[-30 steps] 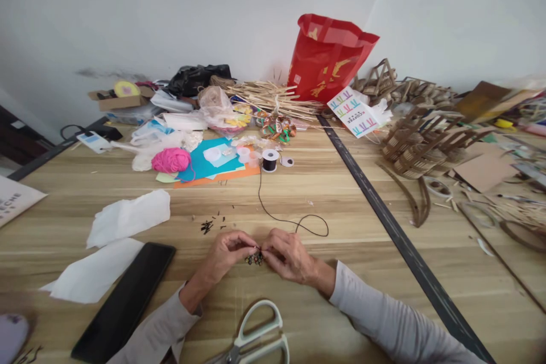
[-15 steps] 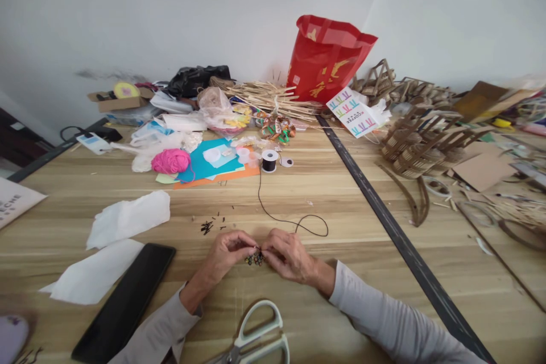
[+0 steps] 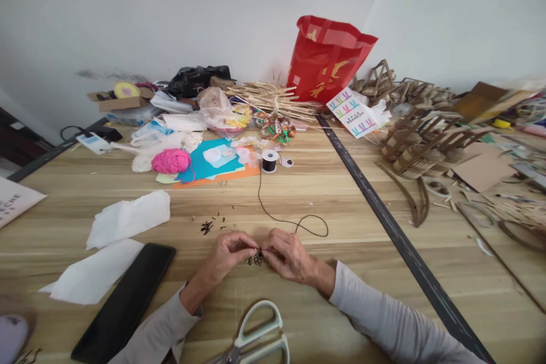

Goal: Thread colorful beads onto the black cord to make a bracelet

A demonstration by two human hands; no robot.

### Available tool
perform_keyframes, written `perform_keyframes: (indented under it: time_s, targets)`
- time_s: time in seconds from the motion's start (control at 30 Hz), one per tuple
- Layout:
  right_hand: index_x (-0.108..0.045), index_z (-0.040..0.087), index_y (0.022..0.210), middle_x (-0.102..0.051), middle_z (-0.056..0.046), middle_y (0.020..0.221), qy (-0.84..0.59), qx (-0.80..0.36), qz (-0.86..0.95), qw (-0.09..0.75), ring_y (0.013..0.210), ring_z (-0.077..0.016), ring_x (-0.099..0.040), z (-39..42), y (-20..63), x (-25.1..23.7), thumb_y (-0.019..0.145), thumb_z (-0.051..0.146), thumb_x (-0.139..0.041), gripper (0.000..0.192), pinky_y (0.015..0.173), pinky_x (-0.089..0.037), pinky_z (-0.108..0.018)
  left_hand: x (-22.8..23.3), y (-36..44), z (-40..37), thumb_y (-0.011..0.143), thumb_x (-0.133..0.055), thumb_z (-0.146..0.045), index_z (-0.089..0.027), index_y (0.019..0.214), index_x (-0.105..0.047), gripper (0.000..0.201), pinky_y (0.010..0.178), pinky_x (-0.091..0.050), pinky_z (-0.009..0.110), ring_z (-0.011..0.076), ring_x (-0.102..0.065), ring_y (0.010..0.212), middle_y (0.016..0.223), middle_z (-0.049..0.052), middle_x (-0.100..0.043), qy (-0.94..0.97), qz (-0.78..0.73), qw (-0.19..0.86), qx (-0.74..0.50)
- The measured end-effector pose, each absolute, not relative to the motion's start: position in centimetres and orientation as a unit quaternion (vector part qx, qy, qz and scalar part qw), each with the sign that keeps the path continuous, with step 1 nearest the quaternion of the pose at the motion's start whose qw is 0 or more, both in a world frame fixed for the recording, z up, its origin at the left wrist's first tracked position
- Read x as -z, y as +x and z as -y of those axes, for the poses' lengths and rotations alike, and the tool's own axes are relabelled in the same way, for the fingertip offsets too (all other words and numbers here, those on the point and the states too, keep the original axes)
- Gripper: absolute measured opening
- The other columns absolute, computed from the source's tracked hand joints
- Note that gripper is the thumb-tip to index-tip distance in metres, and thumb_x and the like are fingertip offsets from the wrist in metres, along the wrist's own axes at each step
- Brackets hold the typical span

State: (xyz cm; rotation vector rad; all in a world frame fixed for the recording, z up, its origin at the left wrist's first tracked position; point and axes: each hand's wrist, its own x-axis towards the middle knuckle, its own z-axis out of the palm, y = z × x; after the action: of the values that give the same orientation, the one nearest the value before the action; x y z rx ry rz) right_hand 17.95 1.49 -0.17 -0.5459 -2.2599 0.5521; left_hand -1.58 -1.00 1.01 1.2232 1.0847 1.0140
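My left hand (image 3: 234,250) and my right hand (image 3: 290,256) meet low in the middle of the view, thumbs and fingertips pinched close together. Between them hangs a small cluster of dark, multicoloured beads (image 3: 256,260) on a cord. Each hand pinches part of this beaded cord; the exact spot is too small to make out. A thin black cord (image 3: 281,220) runs from a spool (image 3: 269,161), loops on the table and passes behind my right hand. White-handled scissors (image 3: 260,333) lie just below my hands, blades partly out of frame.
Short black cord pieces (image 3: 207,227) lie left of my hands. White paper sheets (image 3: 128,219) and a black tray-like slab (image 3: 128,301) are farther left. Pink yarn (image 3: 171,161), coloured paper (image 3: 209,162) and a red bag (image 3: 328,60) stand behind. Small woven baskets (image 3: 418,153) crowd the right.
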Motion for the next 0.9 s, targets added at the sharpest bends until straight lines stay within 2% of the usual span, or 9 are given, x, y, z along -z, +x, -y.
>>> perform_keyframes:
  time_s: [0.9]
  targets:
    - [-0.05, 0.018, 0.084, -0.055, -0.004, 0.073, -0.203, -0.204, 0.879, 0.38, 0.066, -0.0143, -0.05, -1.52, 17.92, 0.25, 0.089, 0.017, -0.047, 0.006, 0.057, -0.039, -0.025, -1.52, -1.46, 1.09, 0.062, -0.075, -0.021, -0.013, 0.067, -0.07, 0.011, 0.06, -0.045, 0.025, 0.0143, -0.057, 0.062, 0.065, 0.003, -0.066, 0.521, -0.479, 0.571, -0.416]
